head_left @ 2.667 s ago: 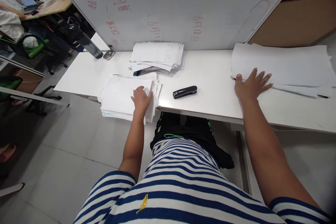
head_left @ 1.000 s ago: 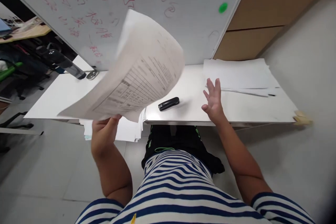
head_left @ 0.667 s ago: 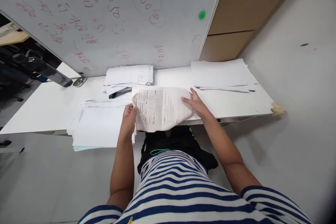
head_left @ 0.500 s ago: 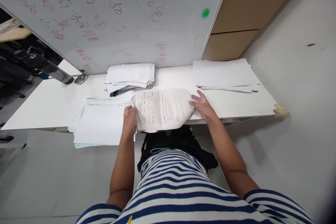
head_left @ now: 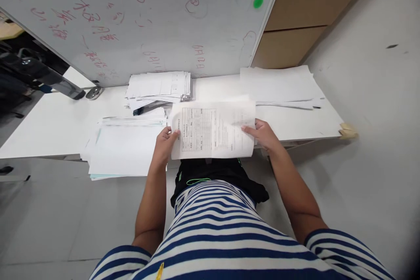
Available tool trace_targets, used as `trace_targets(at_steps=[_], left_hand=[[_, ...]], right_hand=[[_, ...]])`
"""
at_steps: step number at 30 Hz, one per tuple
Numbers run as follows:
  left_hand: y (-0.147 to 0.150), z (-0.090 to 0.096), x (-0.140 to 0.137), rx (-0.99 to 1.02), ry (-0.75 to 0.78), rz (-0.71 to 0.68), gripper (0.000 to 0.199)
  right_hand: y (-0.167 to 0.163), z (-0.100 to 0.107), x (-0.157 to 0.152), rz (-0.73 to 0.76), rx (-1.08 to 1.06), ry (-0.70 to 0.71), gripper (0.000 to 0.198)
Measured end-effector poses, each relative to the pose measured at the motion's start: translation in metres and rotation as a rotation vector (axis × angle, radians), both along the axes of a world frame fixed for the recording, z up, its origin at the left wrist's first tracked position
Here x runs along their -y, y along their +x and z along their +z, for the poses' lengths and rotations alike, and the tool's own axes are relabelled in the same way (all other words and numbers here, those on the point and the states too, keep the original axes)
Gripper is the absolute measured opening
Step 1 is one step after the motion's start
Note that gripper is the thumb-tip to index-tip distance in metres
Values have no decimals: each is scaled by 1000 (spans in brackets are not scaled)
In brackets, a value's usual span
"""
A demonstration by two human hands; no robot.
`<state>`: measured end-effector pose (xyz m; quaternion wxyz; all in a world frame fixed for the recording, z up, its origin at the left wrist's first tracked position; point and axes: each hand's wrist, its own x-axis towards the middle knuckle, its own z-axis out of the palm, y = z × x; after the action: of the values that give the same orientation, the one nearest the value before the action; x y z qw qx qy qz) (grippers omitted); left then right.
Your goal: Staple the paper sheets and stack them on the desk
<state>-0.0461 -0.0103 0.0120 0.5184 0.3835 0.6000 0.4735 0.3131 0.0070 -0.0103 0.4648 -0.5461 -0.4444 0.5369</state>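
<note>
Between my two hands a printed paper sheet (head_left: 213,133) is held out over the table's front edge, bearing a table grid and lines of text turned sideways. My left hand (head_left: 166,142) pinches its left edge, thumb on top. At the opposite edge my right hand (head_left: 264,134) grips with the thumb over the print and the fingers behind, partly hidden. Whether more than one sheet is held I cannot tell. Close to my left hand lies a stack of white papers (head_left: 126,151) with a bluish sheet low in it, overhanging the front edge.
A second paper pile (head_left: 149,85) and a third (head_left: 277,85) lie at the back of the white table (head_left: 49,127). Behind stands a whiteboard (head_left: 164,22) with red writing, beside cardboard boxes (head_left: 302,0). A computer mouse (head_left: 94,92) and a dark bottle (head_left: 49,74) are at left.
My right hand has closed on the sheet's right edge, where its fingers were spread before. The sheet, curled at its right corner earlier, is now flatter and slightly further right. The view has shifted slightly.
</note>
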Motion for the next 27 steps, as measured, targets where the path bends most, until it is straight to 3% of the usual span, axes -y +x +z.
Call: trace_targets(at_steps=[7,11,17,22,27], left_hand=[[31,18,-5,63,376,-76,50],[66,4,-22,85,482,-110,53],[99,-23,-34,62,465,-186,54],[100,-24,-34,-78,403,-239,53],[93,-25,-32,-269,394,-265,52]], right_hand=[[42,5,9,-326,-23,366,39],[55,8,13,-466,-22,521,40],[58,-16,18,-528,83,405,45],[52,-28,24,-529,123,403,41],[49,-29,31,-520,297,287,38]])
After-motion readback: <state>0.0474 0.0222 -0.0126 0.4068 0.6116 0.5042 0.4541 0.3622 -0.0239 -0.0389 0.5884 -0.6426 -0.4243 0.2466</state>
